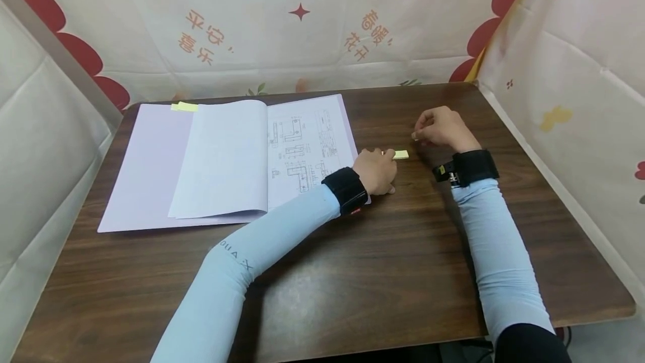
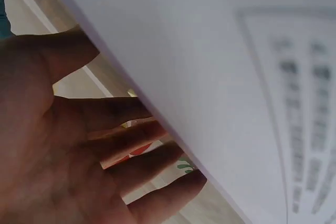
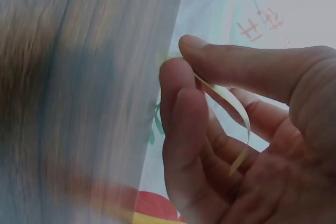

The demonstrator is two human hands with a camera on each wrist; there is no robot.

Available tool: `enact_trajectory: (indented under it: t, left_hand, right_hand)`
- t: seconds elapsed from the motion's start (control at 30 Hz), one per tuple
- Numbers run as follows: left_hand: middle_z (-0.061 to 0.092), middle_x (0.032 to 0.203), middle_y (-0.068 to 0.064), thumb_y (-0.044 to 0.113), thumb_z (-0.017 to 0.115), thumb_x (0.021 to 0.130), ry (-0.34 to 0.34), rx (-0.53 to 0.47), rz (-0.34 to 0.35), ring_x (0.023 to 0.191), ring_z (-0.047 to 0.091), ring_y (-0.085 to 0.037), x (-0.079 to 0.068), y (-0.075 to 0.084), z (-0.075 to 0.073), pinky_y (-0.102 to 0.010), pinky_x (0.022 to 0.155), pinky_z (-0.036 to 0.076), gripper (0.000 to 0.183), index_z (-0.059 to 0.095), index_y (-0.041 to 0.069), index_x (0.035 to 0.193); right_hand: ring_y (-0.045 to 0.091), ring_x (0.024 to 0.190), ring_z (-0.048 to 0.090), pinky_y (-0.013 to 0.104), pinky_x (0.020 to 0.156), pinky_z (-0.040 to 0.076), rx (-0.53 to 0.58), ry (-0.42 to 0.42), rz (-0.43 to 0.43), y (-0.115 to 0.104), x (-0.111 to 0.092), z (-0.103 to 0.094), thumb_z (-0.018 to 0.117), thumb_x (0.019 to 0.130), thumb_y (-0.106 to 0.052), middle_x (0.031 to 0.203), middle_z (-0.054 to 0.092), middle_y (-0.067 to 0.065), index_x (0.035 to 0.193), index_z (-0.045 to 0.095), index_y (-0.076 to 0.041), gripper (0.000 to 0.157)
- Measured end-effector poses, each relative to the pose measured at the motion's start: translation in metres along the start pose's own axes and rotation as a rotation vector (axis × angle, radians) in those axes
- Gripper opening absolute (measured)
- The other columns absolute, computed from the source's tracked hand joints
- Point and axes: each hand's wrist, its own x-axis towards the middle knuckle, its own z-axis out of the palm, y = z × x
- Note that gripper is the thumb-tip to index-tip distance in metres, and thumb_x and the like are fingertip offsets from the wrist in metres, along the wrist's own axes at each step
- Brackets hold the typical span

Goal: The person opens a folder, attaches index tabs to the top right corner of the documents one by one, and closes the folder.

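A lilac folder (image 1: 146,167) lies open, its right-hand sheet (image 1: 314,128) covered in technical drawings. My left hand (image 1: 375,172) is at the folder's right edge, fingers loosely extended; in the left wrist view that edge hides the fingertips. Just beyond these fingers sits a small pale yellow sticky-note pad (image 1: 401,154). To the right, above the table, my right hand (image 1: 443,128) pinches a thin yellow sticky note (image 3: 239,108) between thumb and fingers. The note curls back toward the palm in the right wrist view.
Yellow tabs (image 1: 184,106) stick out at the top left of the turned white pages (image 1: 221,161). The brown wooden table (image 1: 403,273) extends in front of the folder. A printed curtain (image 1: 302,43) hangs behind the table, with another at the right side.
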Motion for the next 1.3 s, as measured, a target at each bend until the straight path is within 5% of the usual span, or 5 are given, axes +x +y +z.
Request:
enact_trajectory:
  t: [0.2,0.43,0.63,0.87,1.3]
  left_hand:
    - [0.033,0.166,-0.01,0.064,0.054,0.099,0.064,0.031,0.018,0.145,0.045,-0.033,-0.009,0.0,-0.006,-0.042,0.106,0.052,0.071,0.046,0.02,0.155]
    - [0.046,0.152,-0.009,0.06,0.06,0.098,0.175,-0.181,0.007,0.133,0.051,-0.028,-0.053,-0.049,-0.013,-0.044,0.099,0.055,0.065,0.049,0.017,0.146]
    - [0.049,0.151,-0.011,0.05,0.063,0.1,0.182,-0.338,-0.065,0.127,0.054,-0.03,-0.082,-0.081,0.008,-0.049,0.101,0.052,0.069,0.042,0.015,0.155]
    - [0.038,0.164,-0.014,0.056,0.06,0.099,0.085,-0.378,-0.065,0.145,0.044,-0.038,-0.088,-0.088,0.04,-0.062,0.112,0.044,0.075,0.037,0.018,0.16]
    - [0.037,0.165,-0.011,0.06,0.063,0.096,0.029,-0.342,-0.054,0.148,0.041,-0.036,-0.09,-0.089,0.062,-0.06,0.113,0.045,0.08,0.037,0.022,0.161]
  right_hand:
    - [0.02,0.068,0.071,0.028,0.057,0.053,0.025,0.027,-0.004,-0.004,-0.002,0.001,0.074,0.093,-0.016,0.084,0.075,0.015,0.103,0.072,0.001,0.02]
    - [0.022,0.072,0.067,0.03,0.058,0.049,0.034,0.111,-0.053,-0.019,-0.002,0.007,0.075,0.094,-0.022,0.091,0.075,0.017,0.1,0.078,-0.003,0.02]
    - [0.024,0.081,0.064,0.031,0.063,0.048,0.042,0.142,-0.104,-0.031,-0.001,0.012,0.072,0.096,-0.02,0.108,0.074,0.018,0.1,0.078,-0.006,0.016]
    - [0.028,0.092,0.057,0.037,0.074,0.045,0.112,0.12,-0.156,-0.048,0.0,0.023,0.072,0.098,-0.024,0.11,0.072,0.017,0.104,0.078,-0.007,0.02]
    - [0.016,0.088,0.069,0.022,0.079,0.058,0.474,-0.019,-0.066,-0.088,0.099,0.07,0.076,0.094,-0.016,0.099,0.072,0.003,0.107,0.076,-0.003,0.019]
